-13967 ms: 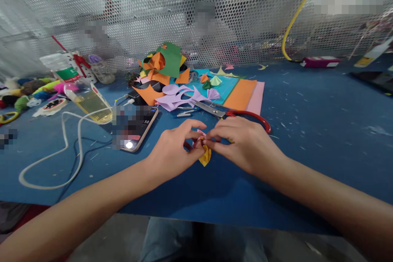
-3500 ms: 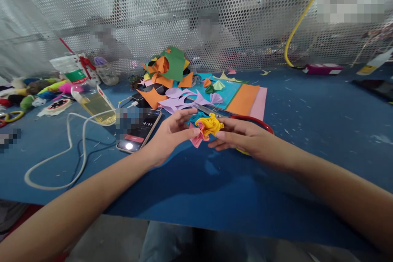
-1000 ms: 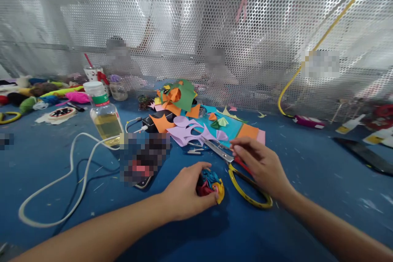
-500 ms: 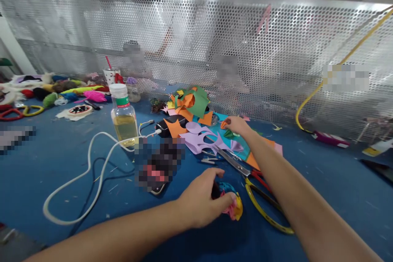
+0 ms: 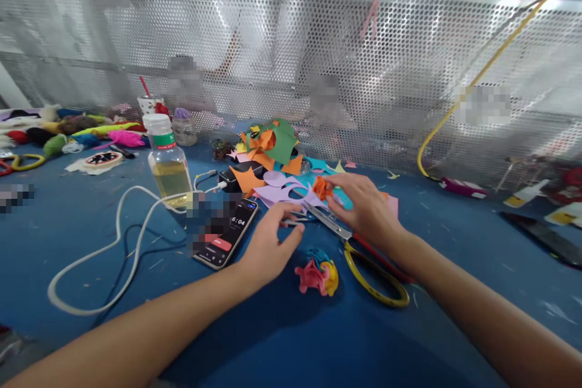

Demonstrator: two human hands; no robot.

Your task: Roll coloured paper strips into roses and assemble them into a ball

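Observation:
My right hand (image 5: 366, 206) pinches a small crumpled orange flower (image 5: 321, 188) above the coloured scraps. Fingers and thumb apart, my left hand (image 5: 273, 242) hovers with nothing in it beside the phone. In front of it on the blue table lies a small cluster of pink, yellow and blue felt-like flowers (image 5: 317, 274), touched by neither hand. Large scissors (image 5: 377, 282) with one yellow and one red handle lie between the cluster and my right forearm, their blades over purple cut-out scraps (image 5: 279, 191).
A phone (image 5: 230, 236), a white cable (image 5: 130, 227) and a bottle of yellowish liquid (image 5: 170, 173) are on the left. Orange and green scraps (image 5: 279, 142) pile up further back. A perforated metal panel (image 5: 282, 60) bounds the table's rear. A glue gun (image 5: 464, 188) lies right.
My left hand has let go of the flower cluster and moved up and left. My right hand has lifted the orange flower from the scraps and drawn it nearer. The view has shifted slightly.

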